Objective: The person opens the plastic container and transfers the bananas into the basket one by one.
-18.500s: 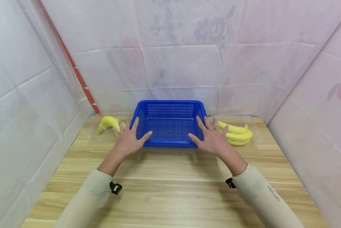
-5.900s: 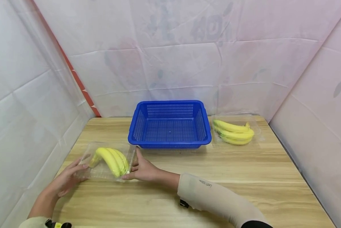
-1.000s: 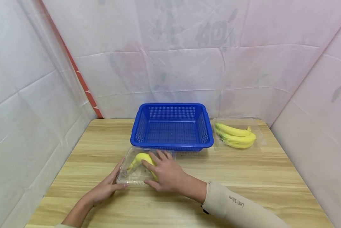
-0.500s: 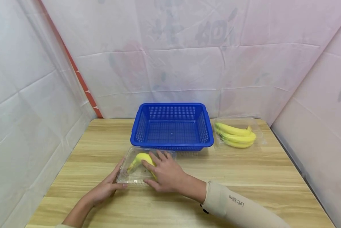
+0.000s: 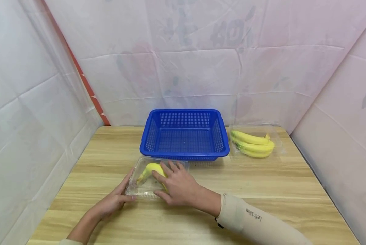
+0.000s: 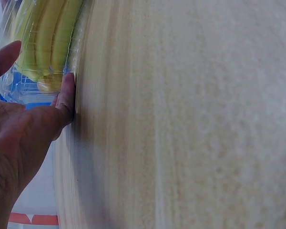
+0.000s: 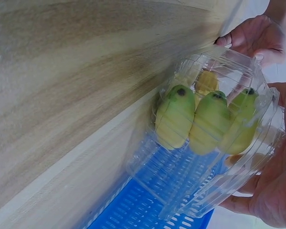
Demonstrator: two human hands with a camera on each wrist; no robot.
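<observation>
Resting on the wooden table just in front of the blue plastic basket, the clear clamshell box of bananas sits between both hands in the head view; the right hand lies over its lid, fingers curved down around it; the left hand touches its near-left corner with fingers nearly straight; a second clamshell of bananas sits right of the basket. The left wrist view shows the thumb pressed against the box's edge, palm open. The right wrist view shows three banana tips through the clear plastic, the right hand's fingers cupping the box.
</observation>
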